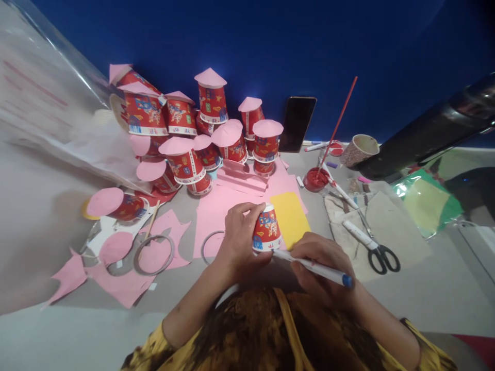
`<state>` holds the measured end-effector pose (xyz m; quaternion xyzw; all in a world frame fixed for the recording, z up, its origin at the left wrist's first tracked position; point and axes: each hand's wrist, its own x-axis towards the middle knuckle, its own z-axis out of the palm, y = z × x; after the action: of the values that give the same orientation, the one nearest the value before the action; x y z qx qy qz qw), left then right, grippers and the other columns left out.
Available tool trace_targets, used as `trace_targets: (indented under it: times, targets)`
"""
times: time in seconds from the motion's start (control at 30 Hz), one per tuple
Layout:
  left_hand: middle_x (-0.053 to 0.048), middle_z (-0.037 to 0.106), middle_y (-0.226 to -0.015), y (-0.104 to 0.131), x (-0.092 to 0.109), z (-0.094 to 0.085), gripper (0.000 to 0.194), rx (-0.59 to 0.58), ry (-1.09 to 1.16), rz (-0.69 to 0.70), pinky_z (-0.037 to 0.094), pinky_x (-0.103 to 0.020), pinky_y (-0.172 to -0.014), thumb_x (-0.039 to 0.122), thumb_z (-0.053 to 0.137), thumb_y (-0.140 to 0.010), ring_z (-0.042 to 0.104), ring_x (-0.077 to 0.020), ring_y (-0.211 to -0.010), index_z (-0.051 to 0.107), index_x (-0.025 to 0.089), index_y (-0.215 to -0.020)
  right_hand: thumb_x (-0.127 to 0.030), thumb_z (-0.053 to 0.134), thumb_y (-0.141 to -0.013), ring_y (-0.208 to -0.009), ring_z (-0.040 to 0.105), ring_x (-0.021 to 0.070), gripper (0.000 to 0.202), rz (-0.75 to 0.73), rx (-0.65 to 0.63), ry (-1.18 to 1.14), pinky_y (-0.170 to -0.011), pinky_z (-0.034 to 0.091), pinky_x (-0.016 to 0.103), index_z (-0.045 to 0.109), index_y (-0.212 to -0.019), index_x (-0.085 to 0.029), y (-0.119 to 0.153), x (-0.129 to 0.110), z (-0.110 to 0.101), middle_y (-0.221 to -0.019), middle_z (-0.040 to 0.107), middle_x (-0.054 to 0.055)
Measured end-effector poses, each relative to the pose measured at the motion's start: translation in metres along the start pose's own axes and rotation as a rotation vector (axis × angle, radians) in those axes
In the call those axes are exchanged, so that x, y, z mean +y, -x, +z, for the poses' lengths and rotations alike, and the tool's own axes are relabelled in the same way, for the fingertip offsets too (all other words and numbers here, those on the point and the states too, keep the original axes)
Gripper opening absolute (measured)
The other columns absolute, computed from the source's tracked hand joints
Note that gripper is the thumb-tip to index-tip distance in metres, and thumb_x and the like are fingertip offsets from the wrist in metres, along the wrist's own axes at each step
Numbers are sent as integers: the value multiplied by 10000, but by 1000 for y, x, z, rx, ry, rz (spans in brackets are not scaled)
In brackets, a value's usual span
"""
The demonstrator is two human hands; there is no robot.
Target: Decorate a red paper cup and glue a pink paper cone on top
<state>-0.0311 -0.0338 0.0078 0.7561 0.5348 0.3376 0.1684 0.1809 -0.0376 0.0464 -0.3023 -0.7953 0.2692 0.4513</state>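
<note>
My left hand (242, 234) is closed around a red printed paper cup (266, 229), which it holds upside down with the white base upward. In my right hand (323, 260) is a white marker pen (317, 268) with a blue end. The pen's tip meets the cup at its lower rim; whether it touches, I cannot tell. Beneath and behind the cup lie a yellow card (290, 216) and sheets of pink paper (211, 206). Beside my left wrist is a grey tape ring (209, 247), partly hidden by the hand.
Red cups with pink cone tops (185, 159) crowd the back left. Pink scraps (124, 283) and another grey ring (154, 255) lie left. To the right are a red paint pot (316, 180) with a stick, scissors (382, 257), a paper cup (359, 149) and a black tube. A phone (297, 123) leans behind.
</note>
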Motion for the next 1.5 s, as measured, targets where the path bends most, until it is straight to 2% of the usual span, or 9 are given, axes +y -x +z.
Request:
trace_targets:
  times: [0.73,0.93,1.17,1.5]
  targets:
    - [-144,477,-1352,1,-1,3,946,19,-44,91,442,-503,-1065,176,732,-624,490,-355,-1271,383,240,-1501,-70,643,-862,-655,655,152,149,3,3,-9,-620,517,264,648,-950,-189,4,6,4,-769,710,40]
    - [-155,481,-1355,1,-1,2,933,-11,-67,78,434,-505,-1061,204,764,-642,492,-360,-1267,394,218,-1498,-61,631,-860,-642,646,150,153,9,-11,-22,-612,509,265,649,-945,-187,3,4,3,-750,703,36]
    - [-148,499,-1353,2,-5,6,946,20,-97,91,434,-479,-1039,246,777,-637,502,-353,-1253,402,219,-1505,-68,639,-853,-636,654,149,155,-5,-7,-15,-610,510,263,650,-943,-192,3,4,4,-751,711,36]
    - [-155,513,-1339,1,-1,1,913,-15,-113,86,429,-488,-1036,229,758,-635,513,-356,-1235,418,200,-1482,-67,631,-858,-627,648,145,156,-9,0,-10,-599,507,266,646,-947,-195,5,5,5,-745,709,33]
